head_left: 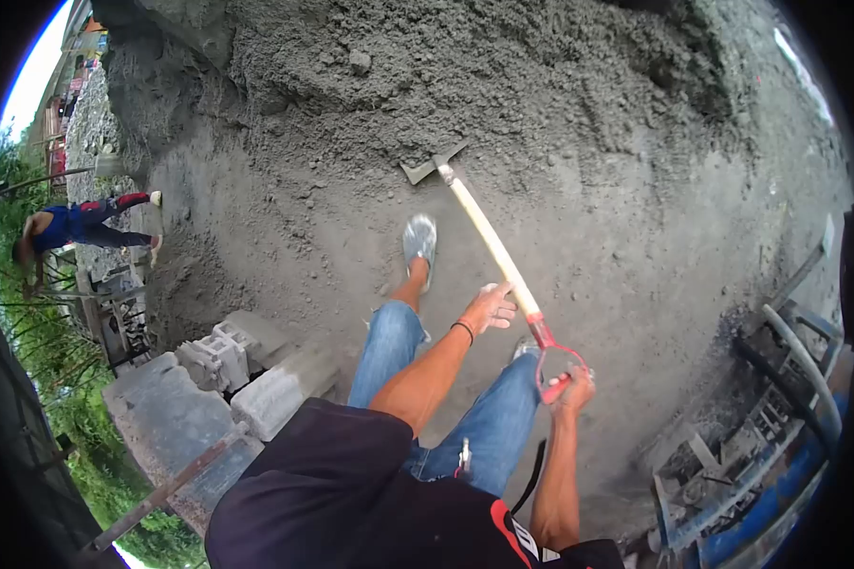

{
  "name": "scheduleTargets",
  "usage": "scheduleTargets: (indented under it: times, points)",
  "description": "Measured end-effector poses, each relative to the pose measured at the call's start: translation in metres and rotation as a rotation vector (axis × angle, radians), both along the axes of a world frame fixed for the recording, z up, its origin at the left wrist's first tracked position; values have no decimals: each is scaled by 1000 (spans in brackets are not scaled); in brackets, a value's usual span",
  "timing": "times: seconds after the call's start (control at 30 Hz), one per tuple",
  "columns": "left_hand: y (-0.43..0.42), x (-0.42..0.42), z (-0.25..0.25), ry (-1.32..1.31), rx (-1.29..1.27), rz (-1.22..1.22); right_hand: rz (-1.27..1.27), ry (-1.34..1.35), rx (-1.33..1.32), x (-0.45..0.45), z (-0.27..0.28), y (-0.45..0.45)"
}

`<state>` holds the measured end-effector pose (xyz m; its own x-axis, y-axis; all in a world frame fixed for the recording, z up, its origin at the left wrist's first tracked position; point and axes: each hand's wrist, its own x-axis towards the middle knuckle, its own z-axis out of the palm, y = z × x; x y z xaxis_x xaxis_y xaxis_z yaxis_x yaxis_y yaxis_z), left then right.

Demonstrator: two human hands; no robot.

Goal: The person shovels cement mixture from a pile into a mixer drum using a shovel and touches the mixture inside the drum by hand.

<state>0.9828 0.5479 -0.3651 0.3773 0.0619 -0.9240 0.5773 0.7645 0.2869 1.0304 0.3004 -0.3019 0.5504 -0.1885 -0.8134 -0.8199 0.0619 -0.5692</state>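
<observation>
A shovel [484,228] with a pale wooden shaft and a red D-shaped handle slants across the middle of the view. Its grey metal blade [434,166] is at the foot of a heap of damp grey sand-like material [380,85]; how far it sits in the material I cannot tell. My left hand [491,308], a dark band at its wrist, is closed at the lower shaft just above the red socket. Around the red grip at the handle's end, my right hand [571,389] is wrapped. My feet stand on the grey ground, one dusty shoe [420,242] near the blade.
Concrete blocks [270,398] and a flat slab [176,417] lie at my left. Blue metal machinery with bars [769,484] stands at lower right. Another person in blue [85,223] is farther off at the left, beside green plants [28,322].
</observation>
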Motion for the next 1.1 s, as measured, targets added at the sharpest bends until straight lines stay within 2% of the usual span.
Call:
scheduleTargets:
  times: [0.1, 0.17, 0.23, 0.3, 0.37, 0.4, 0.47, 0.53, 0.57, 0.63, 0.73, 0.8, 0.97, 1.1]
  points:
    - [40, -27, -52, 142, 20, -97, 114, -156, -179, -13, -135, -80]
    - [74, -41, -112, 180, 22, -100, 152, 110, -388, 7, -166, -82]
    - [112, -33, -155, 189, 53, -39, 98, 164, -423, -6, -182, -74]
    - [150, -4, -184, 177, 45, 61, -45, 176, -408, -30, -163, -54]
    - [178, 16, -234, 6, 71, 319, -167, 163, -388, -62, -83, -6]
    - [191, 30, -253, 0, 53, 318, -225, 162, -380, -70, -57, 19]
    - [201, 42, -275, 129, 231, 374, -207, 92, -450, -88, -37, 37]
    - [186, 18, -279, 109, 152, 422, -190, 17, -516, -103, -5, 33]
    - [194, 25, -271, 67, 106, 475, -151, -12, -526, -103, -2, 29]
    - [185, 33, -216, 175, 158, 471, -121, -62, -537, -102, 13, 28]
    - [155, 8, -184, 125, 74, 573, -92, -81, -570, -101, 78, 16]
    - [141, -9, -139, 139, 30, 614, -111, -38, -548, -102, 130, 9]
    - [132, -58, -12, 172, -91, 754, 92, -92, -599, -83, 255, 1]
    - [155, -112, 86, 147, -10, 949, 325, -166, -525, -53, 329, 27]
